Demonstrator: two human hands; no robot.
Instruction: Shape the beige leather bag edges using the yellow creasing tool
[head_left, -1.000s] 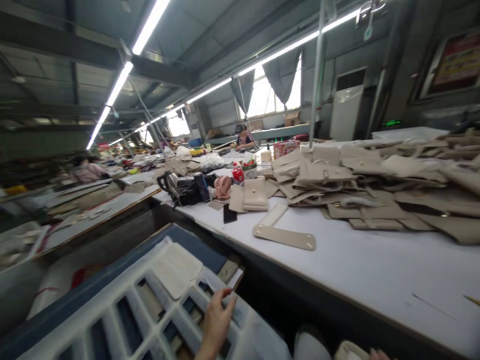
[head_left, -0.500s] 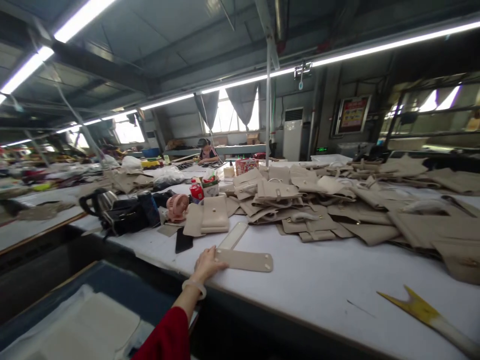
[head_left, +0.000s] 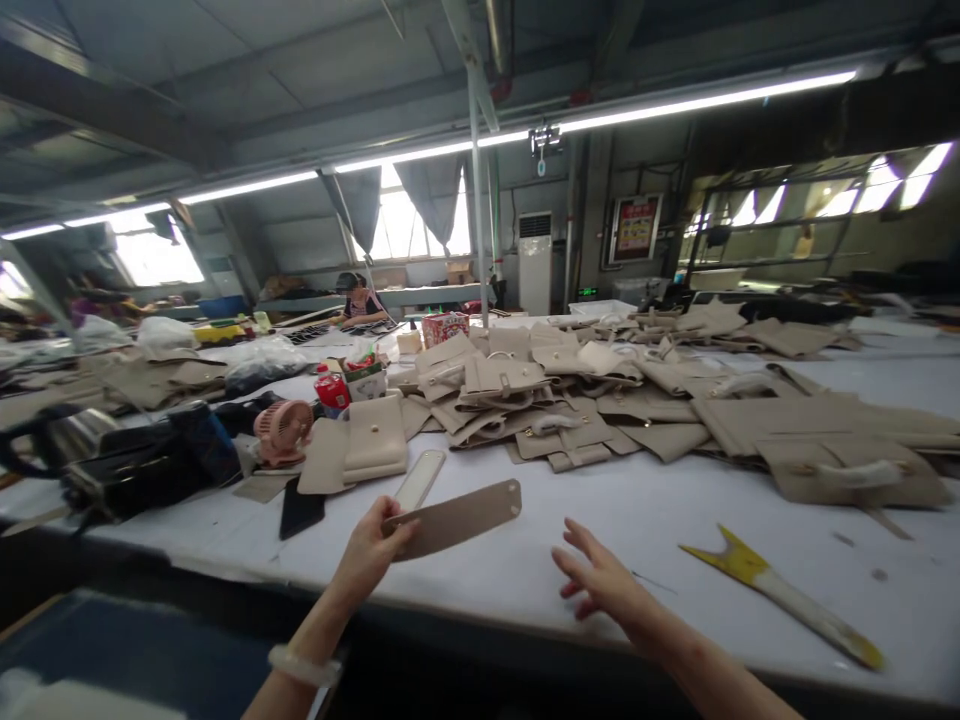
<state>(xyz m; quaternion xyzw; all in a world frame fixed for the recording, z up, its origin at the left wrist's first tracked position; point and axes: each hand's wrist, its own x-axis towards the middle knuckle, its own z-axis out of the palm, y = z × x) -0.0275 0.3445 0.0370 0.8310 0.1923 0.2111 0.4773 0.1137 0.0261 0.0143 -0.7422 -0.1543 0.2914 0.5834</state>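
Note:
My left hand pinches the near end of a flat beige leather strip with rounded corners and small holes at its far end. The strip is tilted up off the white tabletop. Just behind it lies a pale strip-shaped template, partly hidden by my left hand and the leather. My right hand hovers over the table to the right of the strip, fingers spread, holding nothing. A yellow-ended forked tool rests to the right of that hand.
Beige bag pieces are heaped across the back of the table. On the left stand a pink fan, a red bottle and a kettle. A black phone lies near the front edge. Another person sits farther back.
My left hand has lifted the leather strip from the table and tilted it. My right hand has come into view from the right. The view has turned to the right.

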